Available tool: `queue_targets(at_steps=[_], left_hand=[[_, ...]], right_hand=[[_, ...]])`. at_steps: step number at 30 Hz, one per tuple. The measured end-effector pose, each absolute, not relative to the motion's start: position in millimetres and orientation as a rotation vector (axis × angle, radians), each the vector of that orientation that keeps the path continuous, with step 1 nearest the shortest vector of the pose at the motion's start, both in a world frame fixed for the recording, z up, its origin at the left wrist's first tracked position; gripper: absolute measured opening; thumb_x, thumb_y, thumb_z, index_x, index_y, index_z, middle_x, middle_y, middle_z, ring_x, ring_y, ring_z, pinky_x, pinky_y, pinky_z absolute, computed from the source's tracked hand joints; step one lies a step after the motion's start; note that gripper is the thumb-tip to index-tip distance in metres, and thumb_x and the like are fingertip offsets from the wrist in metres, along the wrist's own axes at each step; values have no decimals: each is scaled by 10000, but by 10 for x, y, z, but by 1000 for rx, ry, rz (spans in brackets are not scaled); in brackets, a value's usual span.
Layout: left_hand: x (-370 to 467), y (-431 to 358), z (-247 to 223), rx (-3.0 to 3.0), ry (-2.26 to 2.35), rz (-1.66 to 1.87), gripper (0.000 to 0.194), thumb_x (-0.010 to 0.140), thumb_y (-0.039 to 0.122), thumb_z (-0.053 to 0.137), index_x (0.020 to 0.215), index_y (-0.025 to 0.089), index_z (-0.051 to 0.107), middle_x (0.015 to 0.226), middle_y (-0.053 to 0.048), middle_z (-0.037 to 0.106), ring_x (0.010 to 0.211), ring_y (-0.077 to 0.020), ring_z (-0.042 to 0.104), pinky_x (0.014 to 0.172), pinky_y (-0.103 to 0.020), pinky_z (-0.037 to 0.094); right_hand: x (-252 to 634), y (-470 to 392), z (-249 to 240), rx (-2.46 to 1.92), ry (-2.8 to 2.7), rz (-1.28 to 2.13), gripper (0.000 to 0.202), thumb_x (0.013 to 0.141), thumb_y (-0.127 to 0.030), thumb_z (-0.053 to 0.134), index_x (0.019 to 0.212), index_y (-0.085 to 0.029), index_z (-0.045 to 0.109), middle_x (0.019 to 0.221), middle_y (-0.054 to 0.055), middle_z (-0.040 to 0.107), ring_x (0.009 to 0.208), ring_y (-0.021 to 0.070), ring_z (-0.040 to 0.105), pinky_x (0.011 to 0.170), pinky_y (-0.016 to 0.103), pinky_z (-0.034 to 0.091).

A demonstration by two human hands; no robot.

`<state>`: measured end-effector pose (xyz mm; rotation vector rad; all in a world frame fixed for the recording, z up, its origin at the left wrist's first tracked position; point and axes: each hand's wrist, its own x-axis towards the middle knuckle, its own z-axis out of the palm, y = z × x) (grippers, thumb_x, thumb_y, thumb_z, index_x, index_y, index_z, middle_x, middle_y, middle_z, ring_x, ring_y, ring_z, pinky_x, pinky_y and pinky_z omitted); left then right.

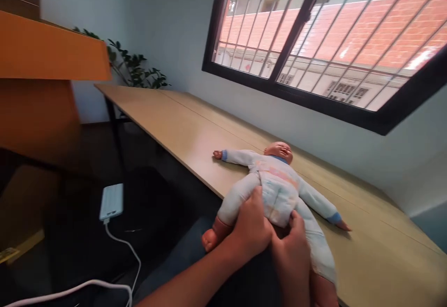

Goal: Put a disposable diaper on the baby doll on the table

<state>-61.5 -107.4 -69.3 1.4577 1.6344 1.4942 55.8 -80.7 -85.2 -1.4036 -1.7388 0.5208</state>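
A baby doll [244, 157] in a pale outfit with blue cuffs lies on its back on the table, arms spread and head toward the window. Between its parted legs, a white patterned diaper [277, 200] covers the lower belly. My left hand [253, 225] is closed at the diaper's left edge, over the doll's thigh. On the opposite edge, my right hand [293, 249] pinches the diaper between thumb and fingers. Both wrists come close together at the near side of the doll, and the fingertips are partly hidden.
The long wooden table [167, 116] runs along the wall below a barred window [279, 78]. Left of it are an orange desk [52, 51] and a leafy plant [136, 71]. A white power bank [111, 201] with a white cable [127, 244] lies low at the left.
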Motion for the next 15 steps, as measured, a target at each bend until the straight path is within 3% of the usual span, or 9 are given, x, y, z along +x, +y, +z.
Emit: queue_targets(at_steps=[3,6,8,11,15], left_hand=[[-630,-1067,-679,1443,1640,1394,731,788,181,593,1512,194,485,1329,-134,709,1189,-277,676,1064,-348,552],[-667,-1058,-635,1411,1721,1292,646,787,220,599,1430,161,564,1200,-142,740,1063,-283,698,937,-355,578],[-703,-1032,-620,1413,1756,1254,640,765,242,629,1398,163,579,1145,-147,748,1000,-289,701,887,-377,585],[-752,-985,-627,1424,1690,1304,662,739,251,677,1389,188,571,1125,-141,751,987,-288,697,870,-384,596],[-764,-1034,-633,1410,1521,1395,689,725,180,686,1400,176,550,1235,-126,734,1077,-260,700,918,-330,604]], right_hand=[[571,-759,-793,-1398,-1789,560,607,746,-541,699,1214,-158,654,1000,120,769,860,325,698,732,381,537],[577,-683,-760,-1373,-1837,679,406,734,-506,700,960,-169,694,736,54,714,685,259,613,595,337,481],[565,-625,-759,-1368,-1797,787,385,713,-484,721,926,-163,709,731,61,728,702,268,625,587,333,488],[525,-583,-771,-1370,-1708,875,431,695,-449,728,998,-143,737,879,106,782,814,313,678,657,354,534],[486,-678,-781,-1378,-1729,683,449,725,-452,690,1056,-150,703,902,97,755,801,300,657,684,373,521]])
